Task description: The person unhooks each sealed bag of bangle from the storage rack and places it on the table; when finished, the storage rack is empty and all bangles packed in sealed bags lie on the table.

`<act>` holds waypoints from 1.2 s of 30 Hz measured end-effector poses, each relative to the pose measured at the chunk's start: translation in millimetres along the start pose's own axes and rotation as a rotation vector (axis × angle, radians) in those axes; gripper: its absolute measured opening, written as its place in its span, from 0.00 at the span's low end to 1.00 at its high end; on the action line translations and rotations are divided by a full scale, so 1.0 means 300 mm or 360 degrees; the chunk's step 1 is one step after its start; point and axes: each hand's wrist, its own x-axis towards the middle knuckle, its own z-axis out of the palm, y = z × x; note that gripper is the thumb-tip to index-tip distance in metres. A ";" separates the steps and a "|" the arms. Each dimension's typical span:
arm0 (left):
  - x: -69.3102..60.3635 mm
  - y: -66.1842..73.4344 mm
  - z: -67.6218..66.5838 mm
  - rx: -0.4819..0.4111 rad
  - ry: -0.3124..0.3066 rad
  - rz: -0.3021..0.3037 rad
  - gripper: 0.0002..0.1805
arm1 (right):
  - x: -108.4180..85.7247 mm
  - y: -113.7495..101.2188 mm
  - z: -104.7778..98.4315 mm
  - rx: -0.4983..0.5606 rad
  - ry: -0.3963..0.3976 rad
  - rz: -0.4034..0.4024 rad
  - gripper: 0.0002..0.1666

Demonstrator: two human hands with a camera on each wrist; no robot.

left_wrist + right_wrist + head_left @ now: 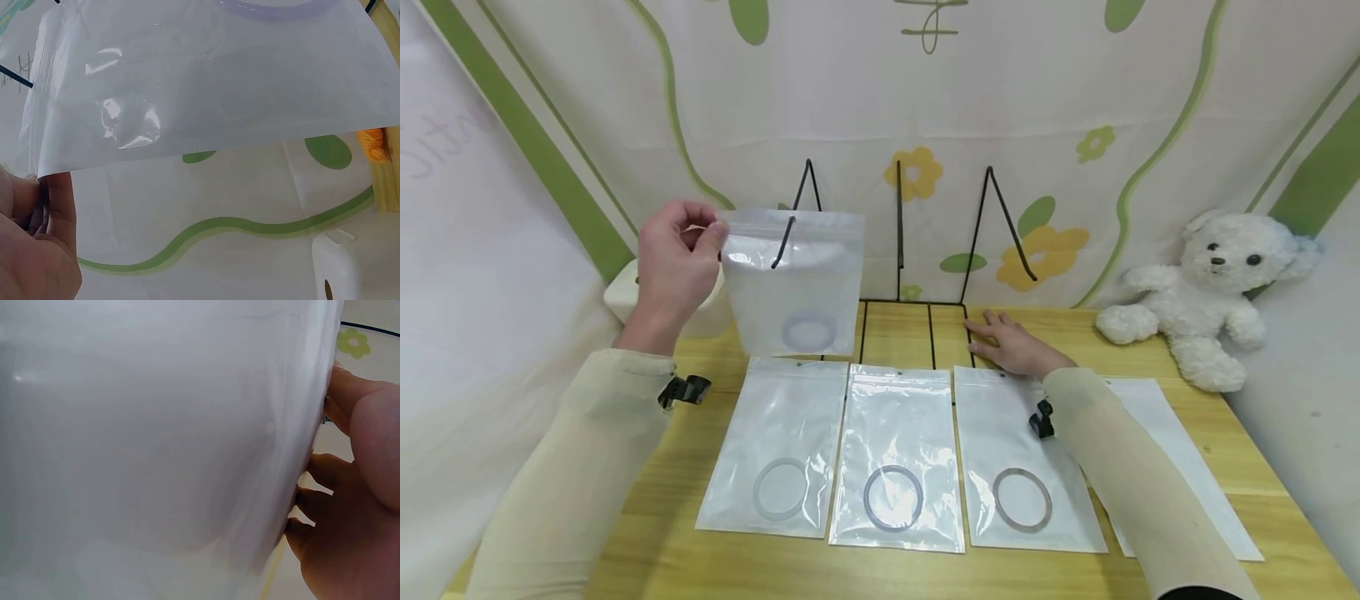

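My left hand [679, 258] pinches the upper left corner of a zip bag [790, 287] with a pale lavender bangle [808, 332] inside. The bag hangs upright, with a black wire hook [784, 242] passing through near its top edge. In the left wrist view, thumb and fingers meet at the corner of this bag [206, 81]. My right hand [1017, 346] rests with spread fingers on the wire rack's base [931, 333]. Below it lies a zip bag with a brownish bangle [1022, 500]; the right wrist view shows a bag [156, 425] up close, partly covering the fingertips.
Two more bags with bangles, the left one [775, 442] and the middle one [895, 450], lie on the wooden table [662, 500]. A white sheet or bag [1187, 467] is under the right forearm. A white teddy bear [1210, 292] sits at right; a white object [625, 292] stands behind the left hand.
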 end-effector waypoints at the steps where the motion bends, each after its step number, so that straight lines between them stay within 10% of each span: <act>1: -0.003 -0.002 -0.002 -0.0009 -0.0003 -0.0006 0.06 | 0.001 0.000 0.001 -0.0002 0.0002 -0.0004 0.38; 36: -0.121 0.018 -0.058 -0.0027 0.0002 -0.0014 0.04 | -0.004 -0.006 0.001 0.0005 0.0010 -0.0014 0.39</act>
